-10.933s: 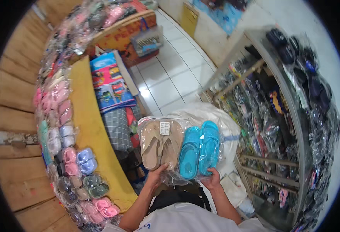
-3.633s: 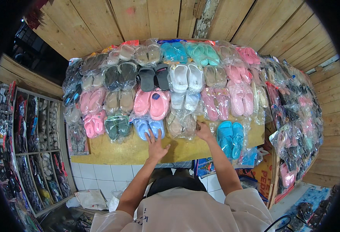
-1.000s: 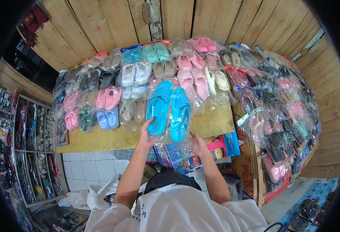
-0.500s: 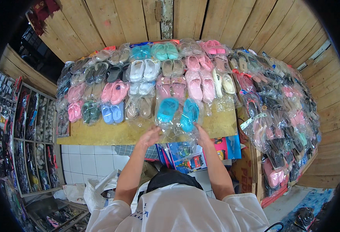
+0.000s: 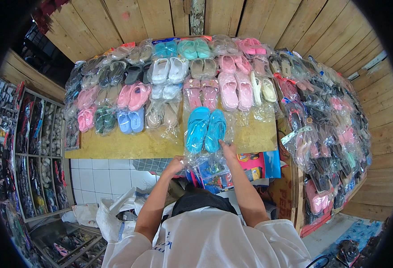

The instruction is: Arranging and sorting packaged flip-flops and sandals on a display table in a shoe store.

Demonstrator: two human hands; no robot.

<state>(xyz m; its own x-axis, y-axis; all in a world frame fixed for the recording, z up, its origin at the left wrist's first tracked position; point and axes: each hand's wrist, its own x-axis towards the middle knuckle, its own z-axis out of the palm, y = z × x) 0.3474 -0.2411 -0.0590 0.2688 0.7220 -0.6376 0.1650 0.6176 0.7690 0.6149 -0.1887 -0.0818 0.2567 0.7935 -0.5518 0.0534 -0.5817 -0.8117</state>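
A pair of turquoise slip-on sandals [image 5: 197, 131] sits side by side in a clear plastic bag [image 5: 211, 160] over the front part of the yellow board, toes pointing away from me. My left hand [image 5: 175, 165] has its fingers closed on the bag's near left edge. On the other side my right hand [image 5: 227, 152] pinches the bag close to the heel of the right sandal. Just beyond the turquoise pair lie dusty-pink sandals [image 5: 201, 95], also bagged. Beige sandals [image 5: 161, 117] lie to the left.
Rows of bagged footwear cover the far part of the yellow board [image 5: 116, 146]. A sloping rack of bagged sandals [image 5: 315, 147] stands at right, a divided shelf [image 5: 43, 156] at left. Colourful printed packages [image 5: 254, 166] and a white sack [image 5: 111, 214] are below the board's edge.
The two turquoise sandals were apart and tilted; now they are close together with their upper straps showing. My hands stay on the bag. The whole view has shifted slightly.
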